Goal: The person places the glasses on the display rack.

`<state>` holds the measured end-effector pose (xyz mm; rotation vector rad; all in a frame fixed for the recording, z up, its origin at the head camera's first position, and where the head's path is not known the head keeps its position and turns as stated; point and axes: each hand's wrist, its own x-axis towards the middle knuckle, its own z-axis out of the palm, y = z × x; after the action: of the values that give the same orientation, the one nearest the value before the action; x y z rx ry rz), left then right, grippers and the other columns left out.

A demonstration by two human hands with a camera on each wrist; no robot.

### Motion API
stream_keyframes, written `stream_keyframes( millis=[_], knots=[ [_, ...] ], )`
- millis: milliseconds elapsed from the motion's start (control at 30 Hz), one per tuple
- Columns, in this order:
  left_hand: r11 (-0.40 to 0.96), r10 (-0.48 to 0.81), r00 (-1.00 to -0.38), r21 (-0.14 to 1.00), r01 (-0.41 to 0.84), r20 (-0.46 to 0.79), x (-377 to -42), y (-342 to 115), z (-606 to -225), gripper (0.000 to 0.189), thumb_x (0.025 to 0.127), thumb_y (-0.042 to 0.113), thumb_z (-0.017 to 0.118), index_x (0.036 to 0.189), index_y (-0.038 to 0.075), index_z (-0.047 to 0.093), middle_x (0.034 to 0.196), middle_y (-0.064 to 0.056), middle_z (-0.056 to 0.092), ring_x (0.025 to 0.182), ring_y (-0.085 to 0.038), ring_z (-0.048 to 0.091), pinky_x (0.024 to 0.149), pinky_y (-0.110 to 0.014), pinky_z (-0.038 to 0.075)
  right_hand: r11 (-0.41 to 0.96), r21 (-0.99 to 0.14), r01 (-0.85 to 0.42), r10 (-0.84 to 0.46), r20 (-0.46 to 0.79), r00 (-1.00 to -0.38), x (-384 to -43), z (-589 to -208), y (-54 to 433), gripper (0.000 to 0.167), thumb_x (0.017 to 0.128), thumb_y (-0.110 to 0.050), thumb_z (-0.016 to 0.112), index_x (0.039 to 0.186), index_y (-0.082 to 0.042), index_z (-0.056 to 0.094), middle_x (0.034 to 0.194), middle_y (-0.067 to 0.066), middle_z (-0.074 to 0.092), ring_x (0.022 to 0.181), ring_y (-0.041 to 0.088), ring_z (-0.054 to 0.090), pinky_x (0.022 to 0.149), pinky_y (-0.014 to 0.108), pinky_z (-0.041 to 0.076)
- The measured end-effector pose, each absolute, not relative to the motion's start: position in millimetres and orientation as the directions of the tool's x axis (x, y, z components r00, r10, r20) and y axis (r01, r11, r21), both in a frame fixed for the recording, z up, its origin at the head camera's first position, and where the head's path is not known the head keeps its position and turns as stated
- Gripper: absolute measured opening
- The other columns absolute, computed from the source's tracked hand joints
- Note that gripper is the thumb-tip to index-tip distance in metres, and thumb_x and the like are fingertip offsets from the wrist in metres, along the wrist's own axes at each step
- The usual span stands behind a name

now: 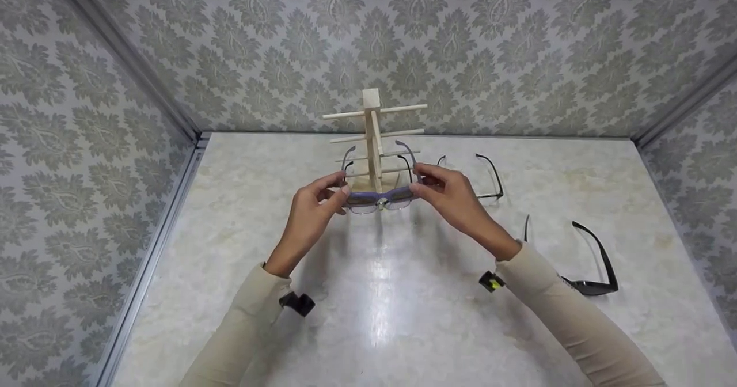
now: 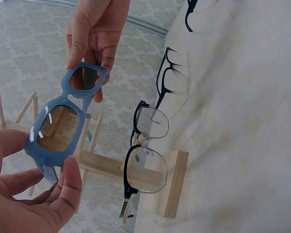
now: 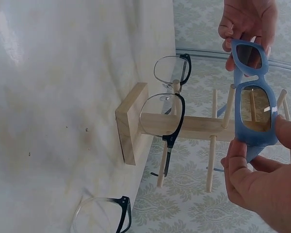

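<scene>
Blue-framed sunglasses (image 2: 53, 158) with brown lenses are held level between both hands, their temples pointing toward the back. My left hand (image 1: 314, 205) pinches one end of the frame between thumb and fingers. At the opposite end, my right hand (image 1: 452, 194) grips the frame the same way. Just behind them stands a wooden display rack (image 3: 131, 121) with several pairs of pegs. Black half-rim eyeglasses (image 3: 172, 138) rest on its lowest pegs, below the sunglasses. In both wrist views the sunglasses overlap the rack's upper pegs.
Right of the rack, thin black-framed eyeglasses (image 1: 500, 182) lie on the marbled table (image 1: 190, 295), partly behind my right hand. Thick black glasses (image 1: 610, 272) lie nearer, partly covered by my right sleeve. Patterned wall panels (image 1: 374, 47) enclose the table at the back and sides.
</scene>
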<state>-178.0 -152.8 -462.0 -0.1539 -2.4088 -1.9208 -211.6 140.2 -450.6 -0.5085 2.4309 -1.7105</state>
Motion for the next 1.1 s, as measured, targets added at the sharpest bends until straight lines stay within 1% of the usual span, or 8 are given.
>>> stream_keyframes(
  millis=[233, 433, 667, 767, 900, 1000, 1100],
  knots=[
    [0.212, 0.043, -0.996, 0.973, 0.086, 0.079, -186.9, -154.6, -458.8, 0.049, 0.109, 0.019, 0.07, 0.151, -0.004, 0.063, 0.136, -0.018, 0.071, 0.105, -0.031, 0.075, 0.078, -0.035, 0.066, 0.315, -0.927, -0.204, -0.344, 0.089, -0.935, -220.0, -447.5, 137.7, 0.052, 0.109, -0.016, 0.073, 0.155, 0.003, 0.059, 0.15, 0.025, 0.064, 0.13, 0.032, 0.067, 0.104, 0.031, 0.058],
    [0.195, 0.06, -0.996, 0.978, 0.074, 0.063, -193.8, -157.3, -455.5, 0.049, 0.11, 0.019, 0.07, 0.152, -0.006, 0.062, 0.136, -0.021, 0.07, 0.098, -0.033, 0.075, 0.081, -0.036, 0.066, 0.319, -0.922, -0.218, -0.348, 0.1, -0.932, -227.2, -446.1, 136.9, 0.051, 0.11, -0.015, 0.072, 0.156, 0.004, 0.058, 0.151, 0.024, 0.064, 0.133, 0.032, 0.067, 0.107, 0.034, 0.058],
    [0.177, 0.069, -0.997, 0.982, 0.059, 0.048, -200.3, -159.4, -452.8, 0.047, 0.11, 0.018, 0.069, 0.151, -0.005, 0.063, 0.133, -0.023, 0.072, 0.099, -0.028, 0.076, 0.08, -0.034, 0.066, 0.325, -0.919, -0.225, -0.357, 0.101, -0.929, -234.8, -443.8, 135.9, 0.05, 0.111, -0.018, 0.07, 0.155, 0.002, 0.059, 0.147, 0.024, 0.066, 0.13, 0.031, 0.069, 0.105, 0.036, 0.059],
    [0.181, 0.074, -0.996, 0.982, 0.058, 0.045, -204.3, -159.5, -452.9, 0.046, 0.111, 0.018, 0.068, 0.15, -0.005, 0.063, 0.132, -0.023, 0.072, 0.1, -0.027, 0.076, 0.08, -0.033, 0.066, 0.327, -0.919, -0.218, -0.353, 0.096, -0.931, -238.9, -444.0, 135.5, 0.049, 0.111, -0.018, 0.071, 0.154, 0.001, 0.061, 0.144, 0.021, 0.069, 0.127, 0.029, 0.071, 0.103, 0.038, 0.061],
    [0.182, 0.074, -0.997, 0.982, 0.05, 0.037, -208.7, -160.1, -454.8, 0.046, 0.111, 0.018, 0.068, 0.15, -0.006, 0.063, 0.132, -0.024, 0.071, 0.101, -0.025, 0.076, 0.079, -0.031, 0.066, 0.316, -0.925, -0.209, -0.353, 0.089, -0.932, -243.5, -445.9, 134.2, 0.048, 0.11, -0.018, 0.071, 0.153, 0.003, 0.062, 0.138, 0.019, 0.072, 0.122, 0.029, 0.073, 0.102, 0.045, 0.061],
    [0.173, 0.074, -0.997, 0.984, 0.047, 0.035, -210.3, -161.3, -457.9, 0.046, 0.11, 0.017, 0.068, 0.149, -0.007, 0.063, 0.131, -0.025, 0.071, 0.099, -0.025, 0.075, 0.078, -0.031, 0.066, 0.304, -0.93, -0.208, -0.351, 0.094, -0.932, -245.1, -448.8, 133.1, 0.048, 0.111, -0.018, 0.071, 0.153, 0.005, 0.061, 0.137, 0.019, 0.073, 0.121, 0.029, 0.073, 0.1, 0.042, 0.062],
    [0.155, 0.077, -0.996, 0.987, 0.052, 0.04, -210.7, -162.0, -461.4, 0.046, 0.11, 0.016, 0.069, 0.15, -0.007, 0.063, 0.132, -0.028, 0.07, 0.098, -0.024, 0.075, 0.078, -0.03, 0.066, 0.287, -0.934, -0.215, -0.347, 0.108, -0.932, -244.9, -452.3, 132.2, 0.049, 0.11, -0.017, 0.072, 0.153, 0.004, 0.061, 0.139, 0.02, 0.072, 0.121, 0.029, 0.073, 0.098, 0.033, 0.062]
  ],
)
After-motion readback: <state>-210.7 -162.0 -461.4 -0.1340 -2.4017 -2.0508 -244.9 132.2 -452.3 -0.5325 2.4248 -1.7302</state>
